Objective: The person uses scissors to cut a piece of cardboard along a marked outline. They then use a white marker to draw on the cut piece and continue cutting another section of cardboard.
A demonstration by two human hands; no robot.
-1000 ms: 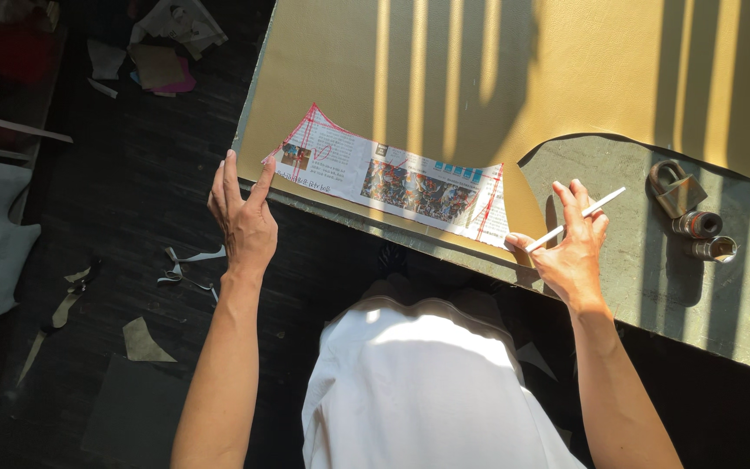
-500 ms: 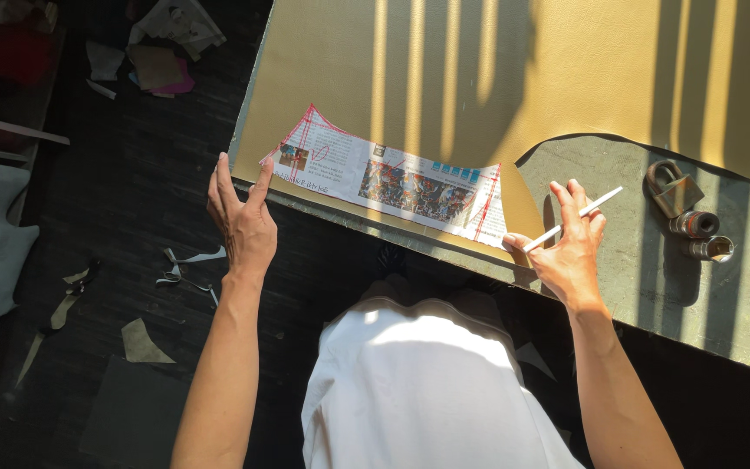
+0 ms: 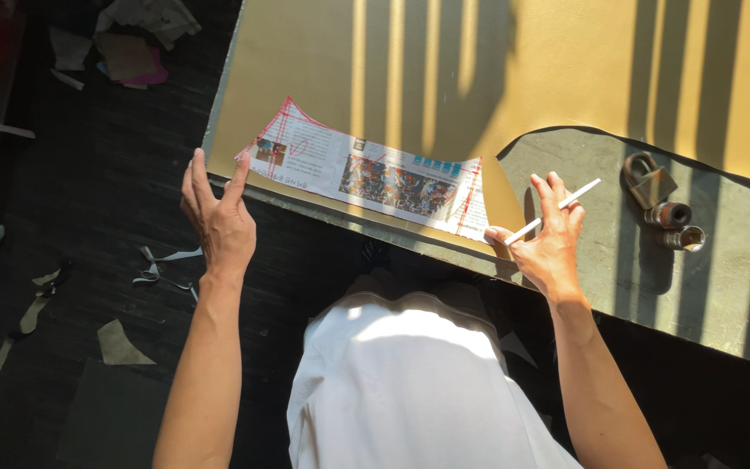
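A curved printed paper pattern (image 3: 375,174) with red marked lines lies on a tan sheet of material (image 3: 514,78) near the table's front edge. My left hand (image 3: 217,219) hovers with fingers spread just off the table's left corner; its forefinger tip is at the pattern's left end. My right hand (image 3: 550,236) holds a thin white pencil-like stick (image 3: 554,211) and its thumb presses the pattern's right corner. My white-clothed lap (image 3: 401,382) sits below the table edge.
A grey table top (image 3: 653,287) shows where the tan sheet is cut away. A metal clasp (image 3: 646,178) and two small metal cylinders (image 3: 679,226) rest on it at the right. Scraps of material (image 3: 119,346) lie on the dark floor at left.
My left hand has lifted slightly, its forefinger moving up toward the pattern's left end. The right hand stays on the pattern's right corner with the stick.
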